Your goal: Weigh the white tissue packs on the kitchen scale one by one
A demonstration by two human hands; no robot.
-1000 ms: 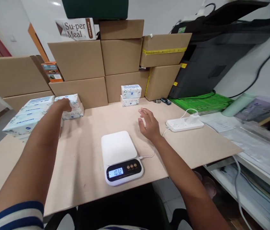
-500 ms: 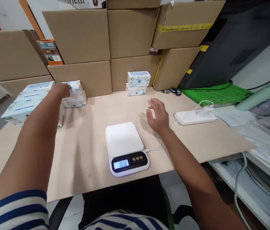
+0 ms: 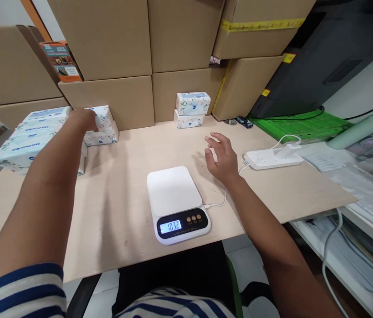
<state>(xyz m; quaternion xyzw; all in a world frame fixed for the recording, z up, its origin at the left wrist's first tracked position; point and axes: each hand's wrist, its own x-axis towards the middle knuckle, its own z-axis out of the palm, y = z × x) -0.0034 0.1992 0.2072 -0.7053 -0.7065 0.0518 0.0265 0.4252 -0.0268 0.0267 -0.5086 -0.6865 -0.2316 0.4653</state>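
The left hand (image 3: 83,120) clasped the upper tissue pack (image 3: 103,117) atop the lower pack (image 3: 103,138), beside a bigger pile (image 3: 16,149); the right hand (image 3: 221,157) was empty, half-curled. A sideways tug, I judged, might upset that pile.

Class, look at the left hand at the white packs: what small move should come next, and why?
The left hand should probably lift the upper pack off the lower pack. It is at that upper pack, the right hand holds nothing, and the scale has its display lit.
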